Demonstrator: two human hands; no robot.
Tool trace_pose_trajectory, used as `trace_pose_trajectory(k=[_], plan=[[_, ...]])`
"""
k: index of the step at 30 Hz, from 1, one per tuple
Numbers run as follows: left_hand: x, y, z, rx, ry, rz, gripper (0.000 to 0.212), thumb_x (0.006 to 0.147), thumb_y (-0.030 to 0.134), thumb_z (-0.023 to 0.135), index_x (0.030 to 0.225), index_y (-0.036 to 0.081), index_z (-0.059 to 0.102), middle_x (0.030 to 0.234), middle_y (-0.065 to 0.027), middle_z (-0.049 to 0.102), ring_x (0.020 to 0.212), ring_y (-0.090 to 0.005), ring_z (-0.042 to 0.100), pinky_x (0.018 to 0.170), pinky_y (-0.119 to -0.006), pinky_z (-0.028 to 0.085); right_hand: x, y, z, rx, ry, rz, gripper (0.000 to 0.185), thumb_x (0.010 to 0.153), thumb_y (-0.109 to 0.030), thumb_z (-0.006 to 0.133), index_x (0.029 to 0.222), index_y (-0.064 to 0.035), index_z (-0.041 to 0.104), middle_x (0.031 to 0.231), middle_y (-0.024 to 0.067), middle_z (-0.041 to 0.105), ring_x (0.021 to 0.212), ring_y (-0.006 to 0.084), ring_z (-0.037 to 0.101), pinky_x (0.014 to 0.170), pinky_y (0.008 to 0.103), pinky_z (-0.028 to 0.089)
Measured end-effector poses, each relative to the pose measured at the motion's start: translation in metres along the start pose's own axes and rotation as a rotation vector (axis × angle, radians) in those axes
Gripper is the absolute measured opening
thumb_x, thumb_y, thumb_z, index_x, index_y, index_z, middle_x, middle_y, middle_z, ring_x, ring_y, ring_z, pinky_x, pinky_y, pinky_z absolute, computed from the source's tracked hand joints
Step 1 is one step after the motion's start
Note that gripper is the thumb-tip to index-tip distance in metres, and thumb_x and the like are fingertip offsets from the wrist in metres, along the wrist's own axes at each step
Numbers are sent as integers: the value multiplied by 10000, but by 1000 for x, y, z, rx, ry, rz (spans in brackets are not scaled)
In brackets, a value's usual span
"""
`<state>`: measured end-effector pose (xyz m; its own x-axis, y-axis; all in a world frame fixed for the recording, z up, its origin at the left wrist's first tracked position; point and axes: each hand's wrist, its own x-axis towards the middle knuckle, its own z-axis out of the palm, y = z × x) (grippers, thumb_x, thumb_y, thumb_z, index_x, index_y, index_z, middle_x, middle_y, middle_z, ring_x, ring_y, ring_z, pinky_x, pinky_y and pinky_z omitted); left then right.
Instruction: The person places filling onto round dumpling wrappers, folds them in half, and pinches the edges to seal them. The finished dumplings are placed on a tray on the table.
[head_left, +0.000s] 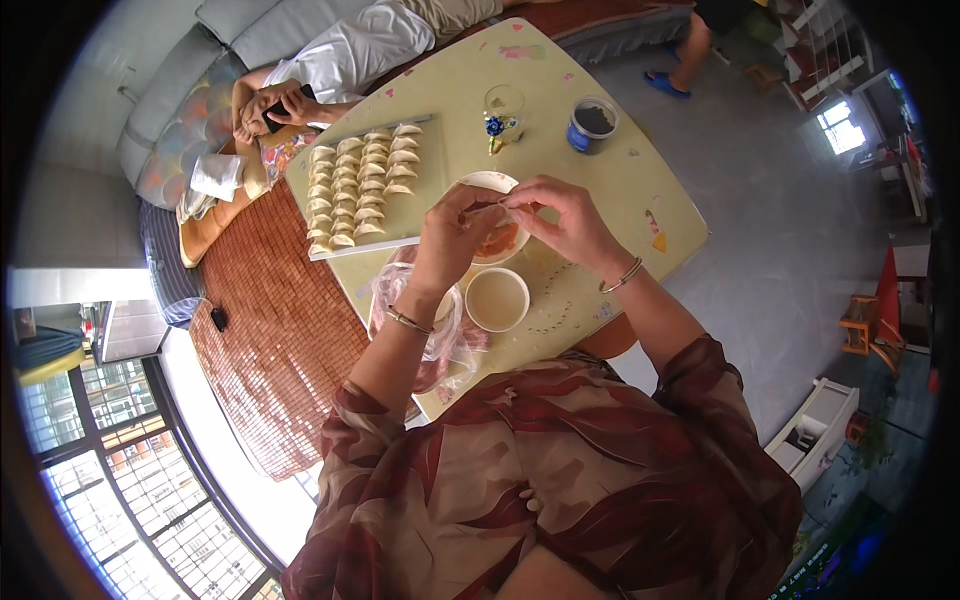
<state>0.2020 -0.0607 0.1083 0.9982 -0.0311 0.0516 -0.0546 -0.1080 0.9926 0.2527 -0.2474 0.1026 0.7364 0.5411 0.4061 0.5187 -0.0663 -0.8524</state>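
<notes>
My left hand (463, 229) and my right hand (559, 219) meet above a white bowl (487, 178) of reddish-orange filling (499, 241). Between the fingertips of both I pinch the edge of a thin dumpling wrapper (491, 208), mostly hidden by my left fingers. Whether filling lies inside it I cannot tell. Just nearer to me stands a second white bowl (497, 300) with pale contents. Several rows of folded dumplings (345, 180) lie on a flat tray (420, 217) beyond my left hand.
A clear plastic bag (459, 349) lies near my left forearm on the yellow table (637, 176). Farther back are a drinking glass (504, 101) with a blue flower and a blue tub (589, 129) of dark contents. A person (352, 56) lies on the sofa; another person's leg (690, 60) shows.
</notes>
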Motion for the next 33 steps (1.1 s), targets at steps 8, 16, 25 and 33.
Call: trace_pose_trajectory(k=[8, 16, 25, 33], plan=[[-3, -4, 1, 102, 171, 23, 148, 859, 52, 660, 963, -46, 621, 956, -87, 642, 888, -141, 642, 780, -262, 519, 1, 5, 20, 63, 128, 82, 118, 806, -3, 677, 918, -2, 640, 880, 79, 665, 776, 144, 646, 706, 259, 526], [-4, -6, 4, 90, 177, 47, 130, 855, 62, 666, 932, -38, 637, 886, -86, 666, 817, -131, 652, 736, -262, 526, 3, 11, 22, 52, 143, 98, 88, 804, -8, 679, 881, -2, 638, 825, 84, 662, 733, 143, 638, 678, 271, 514], [-4, 0, 2, 400, 259, 140, 98, 838, 35, 669, 928, -3, 674, 876, -63, 682, 812, -113, 646, 728, -248, 516, 1, 12, 23, 97, 148, 141, 128, 813, -30, 692, 930, 5, 656, 849, 71, 677, 789, 134, 661, 693, 261, 537], [-4, -15, -2, 209, 211, 68, 120, 860, 32, 646, 968, -21, 653, 900, -57, 658, 831, -116, 640, 748, -242, 512, -7, 9, 20, 88, 168, 116, 157, 811, -29, 694, 965, -11, 667, 901, 73, 682, 809, 141, 661, 712, 265, 541]])
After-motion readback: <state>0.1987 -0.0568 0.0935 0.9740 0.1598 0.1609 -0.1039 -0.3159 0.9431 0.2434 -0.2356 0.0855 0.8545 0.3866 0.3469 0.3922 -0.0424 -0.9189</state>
